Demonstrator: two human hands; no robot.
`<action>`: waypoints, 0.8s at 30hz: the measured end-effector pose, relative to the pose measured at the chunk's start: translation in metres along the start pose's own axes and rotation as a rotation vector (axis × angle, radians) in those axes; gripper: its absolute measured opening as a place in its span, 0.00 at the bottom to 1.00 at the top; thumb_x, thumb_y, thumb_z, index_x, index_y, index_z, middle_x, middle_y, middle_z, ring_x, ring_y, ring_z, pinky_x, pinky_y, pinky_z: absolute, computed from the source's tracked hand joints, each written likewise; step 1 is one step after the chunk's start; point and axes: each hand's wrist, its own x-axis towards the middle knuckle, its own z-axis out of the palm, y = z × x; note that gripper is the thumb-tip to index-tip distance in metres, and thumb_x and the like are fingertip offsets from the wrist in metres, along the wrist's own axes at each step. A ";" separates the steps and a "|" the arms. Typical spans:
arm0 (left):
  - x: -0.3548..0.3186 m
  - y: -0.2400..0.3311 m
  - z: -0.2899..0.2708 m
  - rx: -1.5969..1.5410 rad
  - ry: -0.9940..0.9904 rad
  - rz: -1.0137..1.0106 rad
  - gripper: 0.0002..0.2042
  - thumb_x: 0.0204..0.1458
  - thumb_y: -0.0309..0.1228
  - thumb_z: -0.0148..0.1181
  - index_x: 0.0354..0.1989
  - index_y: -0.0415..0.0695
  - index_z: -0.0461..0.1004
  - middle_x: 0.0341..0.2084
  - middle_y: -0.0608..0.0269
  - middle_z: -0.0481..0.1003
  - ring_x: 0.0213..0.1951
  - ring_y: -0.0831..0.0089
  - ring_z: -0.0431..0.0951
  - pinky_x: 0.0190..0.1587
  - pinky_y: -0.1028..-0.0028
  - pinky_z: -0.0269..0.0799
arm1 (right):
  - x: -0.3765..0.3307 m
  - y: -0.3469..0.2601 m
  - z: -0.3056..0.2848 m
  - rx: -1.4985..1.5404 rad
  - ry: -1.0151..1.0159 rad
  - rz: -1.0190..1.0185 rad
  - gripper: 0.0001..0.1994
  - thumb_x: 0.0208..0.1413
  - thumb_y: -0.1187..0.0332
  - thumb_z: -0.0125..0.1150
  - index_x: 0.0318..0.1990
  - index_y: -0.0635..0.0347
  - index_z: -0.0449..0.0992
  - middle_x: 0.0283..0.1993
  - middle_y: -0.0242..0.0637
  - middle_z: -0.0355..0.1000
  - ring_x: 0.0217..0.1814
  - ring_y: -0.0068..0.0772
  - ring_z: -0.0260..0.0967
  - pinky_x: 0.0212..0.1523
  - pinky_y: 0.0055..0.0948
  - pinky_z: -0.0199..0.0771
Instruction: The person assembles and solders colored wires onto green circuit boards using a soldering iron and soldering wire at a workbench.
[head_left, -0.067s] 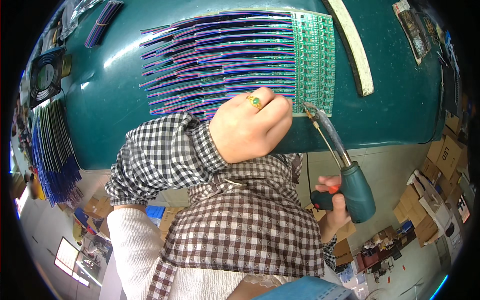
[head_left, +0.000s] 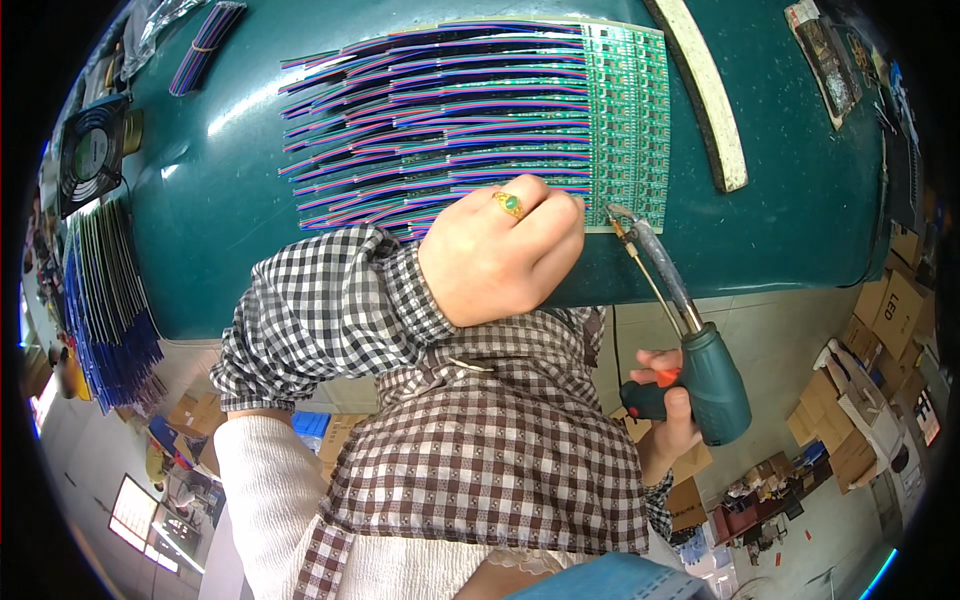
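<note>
While the left hand [head_left: 495, 255] fingers press thin, bendy wires [head_left: 440, 130] flat, the right hand [head_left: 668, 405] fingers wrap the soldering gun [head_left: 700, 370] by its fat handle

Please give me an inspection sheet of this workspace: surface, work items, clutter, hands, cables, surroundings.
Surface: dark green table, glossy.
Work items: green circuit board panel with rows of coloured wires; soldering gun, tip at the panel's lower edge.
Clutter: small fan, wire bundle, pale strip.
Hands: left hand, ringed, presses on the wires; right hand grips the gun.
Cables: stack of blue wire sets at left.
Surroundings: cardboard boxes on the floor.
</note>
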 end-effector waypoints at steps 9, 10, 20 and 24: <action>-0.001 0.001 0.002 -0.017 0.025 -0.007 0.17 0.34 0.24 0.59 0.37 0.32 0.76 0.31 0.61 0.70 0.31 0.71 0.72 0.29 0.76 0.72 | -0.004 0.004 -0.004 -0.005 -0.034 0.003 0.19 0.53 0.63 0.59 0.39 0.75 0.68 0.30 0.45 0.68 0.30 0.38 0.70 0.34 0.38 0.79; -0.001 0.001 0.002 -0.017 0.024 -0.007 0.17 0.34 0.24 0.59 0.37 0.32 0.76 0.31 0.61 0.70 0.31 0.71 0.72 0.29 0.76 0.72 | -0.004 0.004 -0.003 -0.007 -0.011 0.021 0.18 0.53 0.63 0.59 0.37 0.75 0.69 0.28 0.45 0.67 0.29 0.38 0.69 0.34 0.39 0.79; 0.000 0.001 0.001 -0.027 0.013 -0.015 0.17 0.33 0.24 0.59 0.36 0.31 0.76 0.31 0.60 0.70 0.30 0.70 0.72 0.29 0.75 0.72 | -0.006 0.010 -0.011 0.078 -0.061 0.060 0.23 0.49 0.71 0.65 0.47 0.73 0.60 0.30 0.45 0.69 0.31 0.37 0.71 0.37 0.39 0.79; -0.001 0.001 0.001 -0.022 0.009 -0.009 0.17 0.33 0.24 0.59 0.36 0.32 0.76 0.31 0.60 0.70 0.31 0.70 0.72 0.29 0.76 0.72 | -0.006 0.011 -0.010 0.087 -0.053 0.060 0.23 0.48 0.73 0.65 0.48 0.73 0.60 0.30 0.44 0.69 0.31 0.37 0.71 0.37 0.40 0.79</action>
